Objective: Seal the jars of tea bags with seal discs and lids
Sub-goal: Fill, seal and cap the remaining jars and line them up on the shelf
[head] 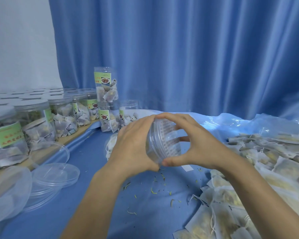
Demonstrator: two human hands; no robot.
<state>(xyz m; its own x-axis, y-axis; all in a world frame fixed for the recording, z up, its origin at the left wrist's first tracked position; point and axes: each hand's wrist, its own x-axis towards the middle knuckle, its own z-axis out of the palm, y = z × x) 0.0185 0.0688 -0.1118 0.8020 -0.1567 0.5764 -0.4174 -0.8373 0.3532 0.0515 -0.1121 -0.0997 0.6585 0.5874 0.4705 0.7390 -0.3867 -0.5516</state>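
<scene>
I have a clear jar (164, 140) lifted above the blue cloth (86, 200), tipped on its side with the threaded mouth turned towards my left hand (133, 144); it looks empty, with a printed label showing through the wall; my left hand is cupped over the mouth end, palm against it, thumb curling underneath, though I cannot tell whether it holds a lid or disc there; my right hand (195, 144) is clasped around the body of the jar, fingers arched over the top and the thumb beneath, its tip nearly touching my left thumb; so both hands are closed on this one jar, above the middle of the table. To my left a row of lidded jars (62, 118) packed with tea bags stands on a wooden board (71, 138), with more jars behind them seen only as pale tops; at the far end of that row two jars (106, 100) are stacked one on the other, and just beside them stands an open jar (128, 112). Near my left forearm lie loose clear lids (56, 175), overlapping one another, and one more leans against the board; a hazy translucent shape fills the lower left corner, too blurred to name. On my right a heap of loose tea bags (266, 169) spreads over the cloth, some over a crumpled plastic sheet (248, 121); green leaf crumbs (154, 190) are scattered between my arms; a blue curtain (179, 49) hangs behind.
</scene>
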